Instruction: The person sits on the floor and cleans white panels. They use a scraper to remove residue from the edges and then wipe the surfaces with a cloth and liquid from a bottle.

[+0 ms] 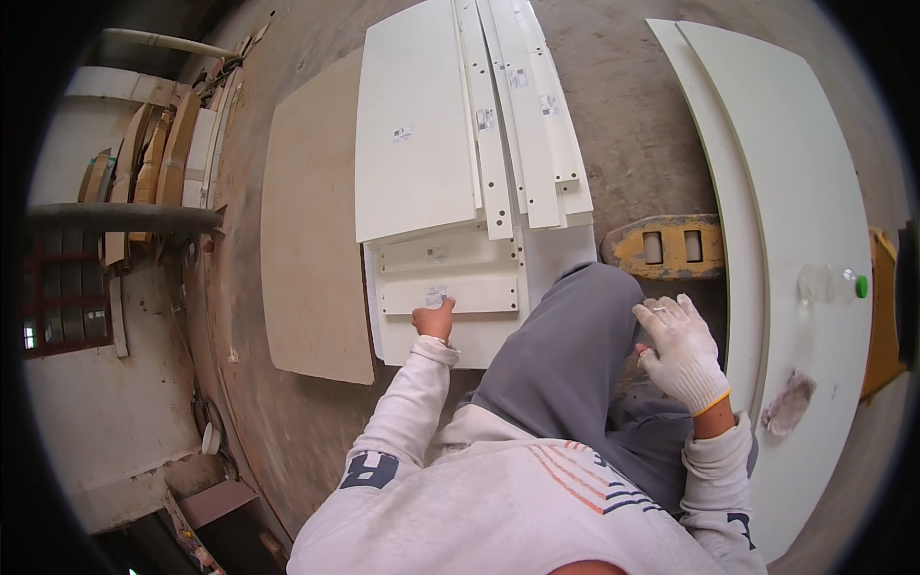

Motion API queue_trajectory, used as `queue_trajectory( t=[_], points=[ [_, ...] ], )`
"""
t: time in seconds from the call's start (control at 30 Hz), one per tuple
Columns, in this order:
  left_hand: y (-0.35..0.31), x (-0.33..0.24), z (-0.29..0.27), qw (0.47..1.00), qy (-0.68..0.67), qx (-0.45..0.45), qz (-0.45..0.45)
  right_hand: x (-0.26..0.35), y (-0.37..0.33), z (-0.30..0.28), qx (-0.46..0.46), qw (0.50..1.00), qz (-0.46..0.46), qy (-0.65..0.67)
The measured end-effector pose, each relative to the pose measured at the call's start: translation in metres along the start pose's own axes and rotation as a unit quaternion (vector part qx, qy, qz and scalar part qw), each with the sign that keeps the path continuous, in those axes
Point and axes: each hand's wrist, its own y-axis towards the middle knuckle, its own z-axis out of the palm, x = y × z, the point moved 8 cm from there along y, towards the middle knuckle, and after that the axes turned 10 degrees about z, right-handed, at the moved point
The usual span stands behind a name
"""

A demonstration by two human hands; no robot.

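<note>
My bare left hand (434, 319) is at the near edge of a narrow white board (479, 295) with dark holes near its ends. Its fingers are curled together at the lower edge of a small printed label (436, 294) on that board. A second narrow white board (479, 254) lies just beyond, with its own label. My right hand (682, 350), in a white knit glove with a yellow cuff edge, is beside my bent knee. Its fingers are stretched out and it holds nothing that I can see.
Ahead, a large white panel (412, 144) and several drilled strips (494, 177) are stacked. A brown sheet (311, 230) lies left of them. To the right are a worn yellow metal piece (628, 247) and long white panels (795, 172) bearing a clear bottle (826, 285) and a crumpled cloth (790, 402).
</note>
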Motion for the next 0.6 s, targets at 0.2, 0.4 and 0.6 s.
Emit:
queue_trajectory(
  t=[0.2,0.4,0.6],
  points=[
    [-0.013,-0.097,0.053,0.849,0.399,0.015,0.346,-0.012,-0.004,0.0,0.025,0.999,0.031,-0.004],
    [-0.019,-0.143,0.073,0.807,0.398,-0.035,0.435,-0.016,-0.006,0.002,0.038,0.998,0.044,-0.025],
    [-0.016,-0.289,0.155,0.815,0.263,-0.092,0.509,-0.017,0.0,0.009,0.061,0.995,0.042,-0.063]
  ],
)
